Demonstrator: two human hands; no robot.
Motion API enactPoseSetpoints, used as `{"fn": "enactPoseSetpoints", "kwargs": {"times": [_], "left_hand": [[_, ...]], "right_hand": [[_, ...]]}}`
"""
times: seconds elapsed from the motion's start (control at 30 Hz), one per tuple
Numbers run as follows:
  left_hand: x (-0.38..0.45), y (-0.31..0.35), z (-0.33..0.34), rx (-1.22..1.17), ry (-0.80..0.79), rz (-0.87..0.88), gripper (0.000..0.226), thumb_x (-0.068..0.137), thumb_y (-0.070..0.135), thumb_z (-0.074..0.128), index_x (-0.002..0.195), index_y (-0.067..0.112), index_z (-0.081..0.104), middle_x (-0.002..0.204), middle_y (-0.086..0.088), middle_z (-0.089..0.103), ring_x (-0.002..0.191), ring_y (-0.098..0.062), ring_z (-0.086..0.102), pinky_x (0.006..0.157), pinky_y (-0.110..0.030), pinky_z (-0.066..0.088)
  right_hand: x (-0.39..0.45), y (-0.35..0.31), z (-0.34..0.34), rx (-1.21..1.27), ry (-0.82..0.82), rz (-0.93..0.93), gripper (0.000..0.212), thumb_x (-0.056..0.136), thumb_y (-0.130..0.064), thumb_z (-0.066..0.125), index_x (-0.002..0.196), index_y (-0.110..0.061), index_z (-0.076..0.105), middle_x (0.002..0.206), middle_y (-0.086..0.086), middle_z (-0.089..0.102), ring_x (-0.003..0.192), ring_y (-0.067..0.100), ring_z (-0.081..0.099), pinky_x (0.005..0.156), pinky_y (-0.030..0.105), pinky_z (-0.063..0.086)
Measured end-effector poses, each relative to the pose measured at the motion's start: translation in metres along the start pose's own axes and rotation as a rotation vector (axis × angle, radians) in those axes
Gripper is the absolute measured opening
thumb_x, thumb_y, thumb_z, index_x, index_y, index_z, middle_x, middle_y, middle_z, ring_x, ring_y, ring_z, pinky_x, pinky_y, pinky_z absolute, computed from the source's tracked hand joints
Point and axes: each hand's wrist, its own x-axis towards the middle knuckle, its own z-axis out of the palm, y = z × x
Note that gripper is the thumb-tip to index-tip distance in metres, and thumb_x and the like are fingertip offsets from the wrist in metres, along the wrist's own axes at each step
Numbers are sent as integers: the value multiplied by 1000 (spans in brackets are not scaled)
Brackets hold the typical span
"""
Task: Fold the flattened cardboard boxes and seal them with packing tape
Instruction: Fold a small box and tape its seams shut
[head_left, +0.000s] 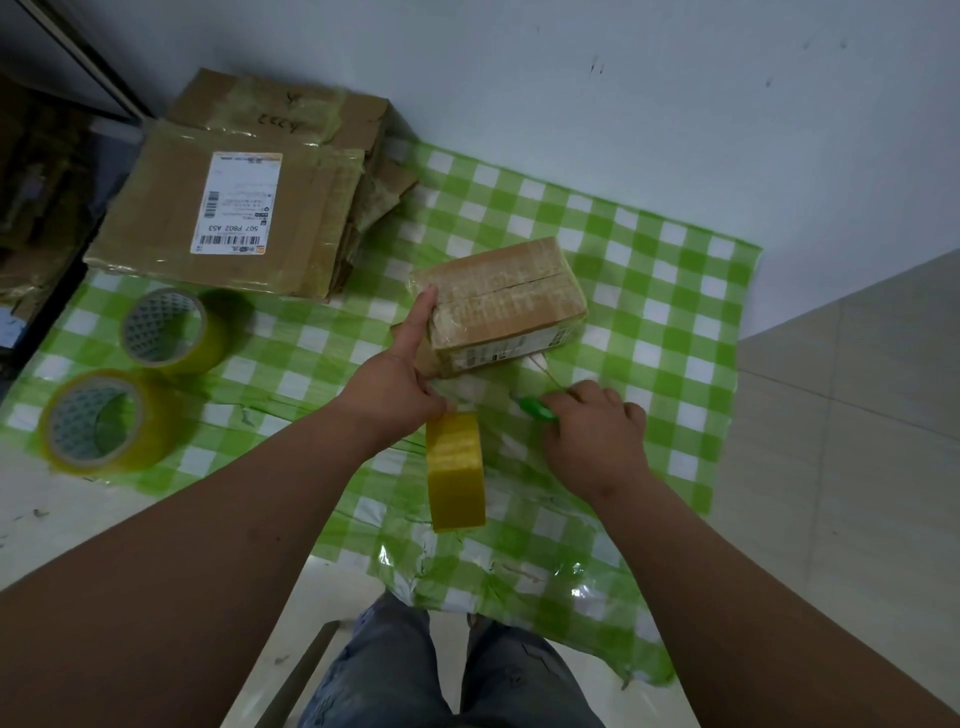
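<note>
Box (506, 304) is folded up and sits on the green checked sheet (675, 270) on the floor, so this looks like the taping step: left hand (392, 387) steadies its near end, forefinger straight along it, other fingers pinching the tape from the yellow roll (456, 470), while right hand (592, 436) grips a green cutter (537, 408). Next move is probably slicing the strip clean, then smoothing it down. Count: three tape rolls, one folded box, one stack of flat cardboard (234, 208), too layered to count.

Flattened boxes (234, 192) lie behind two tape rolls (140, 379), left of the folded box (506, 304).
</note>
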Motion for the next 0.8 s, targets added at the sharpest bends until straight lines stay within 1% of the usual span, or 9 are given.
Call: {"fn": "enactPoseSetpoints", "kwargs": {"times": [0.07,0.13,0.2,0.3,0.37,0.57,0.7,0.73,0.8], "left_hand": [[-1,0,0,-6,-7,-2,123,75,6,80,144,66,-2,63,-1,63,54,-5,62,50,-14,45],[-1,0,-1,-12,-11,6,123,75,5,79,143,67,-2,65,-3,63,53,-4,61,51,-15,46],[-2,0,-2,-20,-21,15,122,76,5,79,143,67,-1,64,-3,62,53,-4,59,54,-19,46],[-3,0,-5,-16,-39,19,120,77,5,78,144,66,-1,62,-3,59,52,-5,58,53,-20,45],[-3,0,-7,-11,-45,17,118,78,6,77,145,65,0,62,-4,58,52,-5,57,52,-20,46],[-5,-1,-6,-42,-37,12,118,79,6,76,146,63,-2,66,-9,59,57,-11,59,57,-26,51],[-10,-9,-3,-89,41,-12,124,79,7,75,145,59,-17,71,-14,66,65,-22,66,64,-32,56],[-12,-12,-2,-119,63,-24,123,80,6,75,147,56,-15,72,-13,67,66,-21,67,63,-32,56],[-16,-15,1,-171,95,-42,113,79,7,76,153,47,1,71,-6,68,66,-14,66,61,-29,54]], "right_hand": [[-1,-11,-7,115,217,-45,35,89,-28,51,122,-23,64,118,4,54,112,29,48,92,40,28],[1,-30,-21,215,463,-112,35,83,-31,56,114,-19,66,113,6,54,106,30,48,86,37,26],[7,-47,-35,203,584,-187,42,80,-38,60,119,-22,62,126,6,51,115,30,42,91,39,26],[23,-62,-45,99,465,-271,59,82,-53,60,137,-33,50,155,1,33,141,28,22,109,44,13],[32,-66,-44,45,363,-291,65,84,-59,59,143,-36,44,161,-2,23,148,27,13,114,50,7],[43,-65,-32,-7,372,-263,65,82,-57,64,140,-36,45,156,-2,33,146,26,21,111,52,12],[46,-65,-29,12,414,-262,64,77,-57,67,135,-34,50,151,-1,39,143,27,26,109,53,16],[46,-65,-29,14,422,-261,65,76,-57,68,134,-34,51,150,-1,40,142,27,27,109,54,18],[48,-65,-29,17,435,-256,65,75,-58,67,133,-35,51,148,-1,41,140,27,29,108,54,21]]}}
